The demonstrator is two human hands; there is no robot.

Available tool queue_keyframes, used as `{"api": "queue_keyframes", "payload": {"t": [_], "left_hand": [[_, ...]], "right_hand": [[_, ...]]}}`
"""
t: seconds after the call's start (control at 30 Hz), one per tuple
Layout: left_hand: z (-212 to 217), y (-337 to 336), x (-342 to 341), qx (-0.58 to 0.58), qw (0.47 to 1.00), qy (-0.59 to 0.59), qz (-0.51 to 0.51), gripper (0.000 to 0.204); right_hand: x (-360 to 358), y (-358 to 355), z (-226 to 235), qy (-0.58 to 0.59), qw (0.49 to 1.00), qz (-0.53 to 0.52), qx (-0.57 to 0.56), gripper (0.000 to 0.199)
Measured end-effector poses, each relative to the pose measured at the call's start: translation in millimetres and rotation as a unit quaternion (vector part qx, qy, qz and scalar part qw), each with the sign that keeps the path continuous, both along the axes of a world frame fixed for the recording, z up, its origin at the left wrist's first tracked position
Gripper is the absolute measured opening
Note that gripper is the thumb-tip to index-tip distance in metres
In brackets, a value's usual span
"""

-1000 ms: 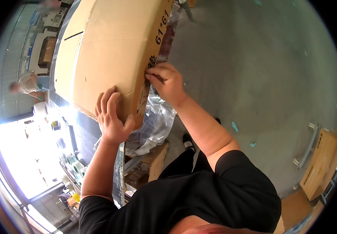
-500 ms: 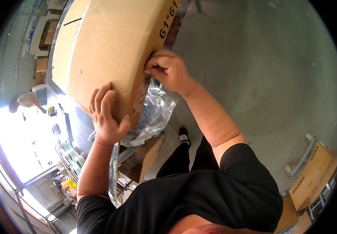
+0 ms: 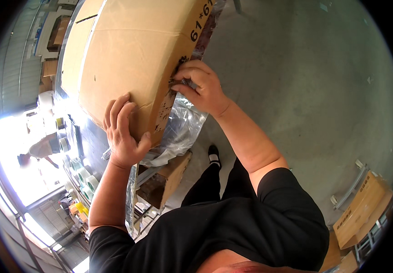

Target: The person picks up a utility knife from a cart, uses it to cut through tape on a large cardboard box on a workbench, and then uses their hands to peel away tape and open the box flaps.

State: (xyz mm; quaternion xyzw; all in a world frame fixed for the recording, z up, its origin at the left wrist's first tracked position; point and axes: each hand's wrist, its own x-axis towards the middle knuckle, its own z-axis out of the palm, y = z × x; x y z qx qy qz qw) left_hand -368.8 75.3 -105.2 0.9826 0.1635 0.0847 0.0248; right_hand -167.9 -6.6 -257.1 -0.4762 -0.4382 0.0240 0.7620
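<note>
A large brown cardboard box lies in front of me, with black printing and dark ragged marks along its right side. My left hand rests on the box's near end, fingers spread over the top and thumb by the near right corner. At the right side, my right hand is closed, with bent fingers and thumb drawn together at the dark marks. What lies between those fingertips, if anything, is too small to make out. Crumpled clear plastic film hangs below the box's edge, under my right hand.
Rolls of tape stand on the bench to the left. Below the film sits an open carton. Another carton leans on a metal frame at the lower right. Another person is at the far left.
My right hand's fingers and thumb have shifted slightly at the box's side, with a wider gap showing behind the fingertips. The left hand stays put. The other person appears lower in the view.
</note>
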Motion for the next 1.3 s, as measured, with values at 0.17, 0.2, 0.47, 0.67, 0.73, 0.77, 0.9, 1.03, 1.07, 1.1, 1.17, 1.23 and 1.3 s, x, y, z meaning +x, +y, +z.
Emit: {"api": "queue_keyframes", "payload": {"t": [0.17,0.2,0.47,0.67,0.73,0.77,0.9,1.03,1.07,1.1,1.17,1.23,1.3], "left_hand": [[-2,1,1,-0.009,1.0,-0.011,0.005,0.071],[-3,2,1,-0.011,1.0,-0.02,0.005,0.071],[-2,3,-1,-0.005,1.0,-0.019,0.006,0.07],[-1,1,1,-0.003,1.0,-0.012,0.0,0.069],[-1,1,1,0.001,1.0,-0.001,-0.003,0.068],[-1,1,1,-0.002,1.0,-0.003,-0.003,0.068],[-4,2,-1,-0.012,0.999,-0.029,0.005,0.069],[-5,2,-1,-0.012,1.0,-0.025,0.008,0.069],[-4,2,-1,-0.011,1.0,-0.023,0.011,0.069],[-3,2,0,-0.009,1.0,-0.02,0.014,0.068],[-2,1,1,-0.008,1.0,-0.027,0.014,0.068],[-3,1,0,-0.008,0.999,-0.031,0.015,0.068],[-4,2,-1,-0.008,0.999,-0.033,0.017,0.068]], "right_hand": [[6,3,-3,-0.047,0.999,-0.027,0.001,0.024],[8,2,-4,-0.065,0.998,-0.028,-0.001,0.024],[0,-19,2,-0.084,0.995,-0.018,-0.044,0.017],[0,-28,-12,-0.097,0.994,0.0,-0.044,0.017],[1,-35,-16,-0.106,0.993,0.021,-0.041,0.018],[-1,-39,-16,-0.107,0.992,0.032,-0.053,0.018],[-13,-53,-15,-0.124,0.987,0.07,-0.071,0.018],[-5,-77,-25,-0.098,0.985,0.094,-0.103,0.019],[-3,-84,-27,-0.056,0.98,0.134,-0.136,0.017],[0,-90,-30,-0.014,0.97,0.174,-0.17,0.016],[13,-103,-50,0.149,0.907,0.267,-0.288,0.012],[18,-105,-57,0.306,0.795,0.347,-0.391,0.008],[20,-100,-48,-0.14,0.77,0.036,-0.622,0.004]]}}
